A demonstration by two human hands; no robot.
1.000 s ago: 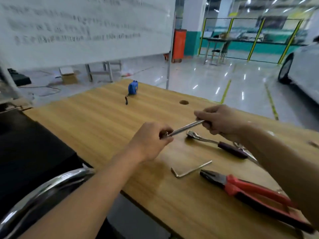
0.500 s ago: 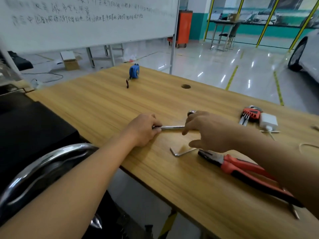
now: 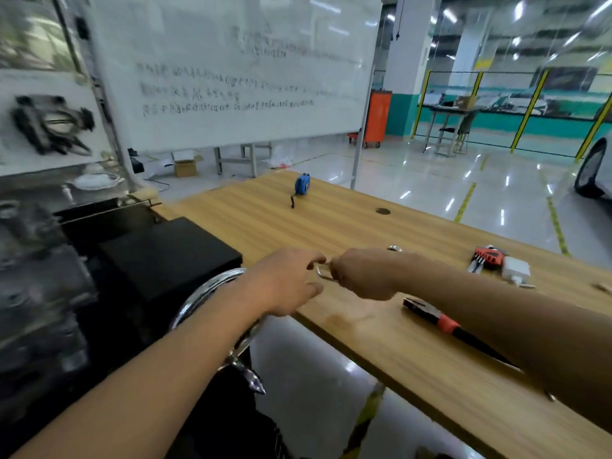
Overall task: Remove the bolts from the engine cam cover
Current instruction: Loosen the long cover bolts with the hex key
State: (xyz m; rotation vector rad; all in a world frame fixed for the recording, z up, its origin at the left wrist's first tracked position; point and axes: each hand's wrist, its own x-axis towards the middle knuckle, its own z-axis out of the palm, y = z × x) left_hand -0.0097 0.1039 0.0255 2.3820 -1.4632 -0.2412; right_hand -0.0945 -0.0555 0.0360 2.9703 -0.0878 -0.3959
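Engine cam cover, apparently the black block left of the surface, lies untouched as the right hand grips a bent key, the hold of the left hand unclear: tool being readied, next to seat on a bolt

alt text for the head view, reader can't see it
A right hand grips a hex key over the near edge of a wooden table, the left hand at the key's bend. Red pliers and a blue tape measure lie on it.
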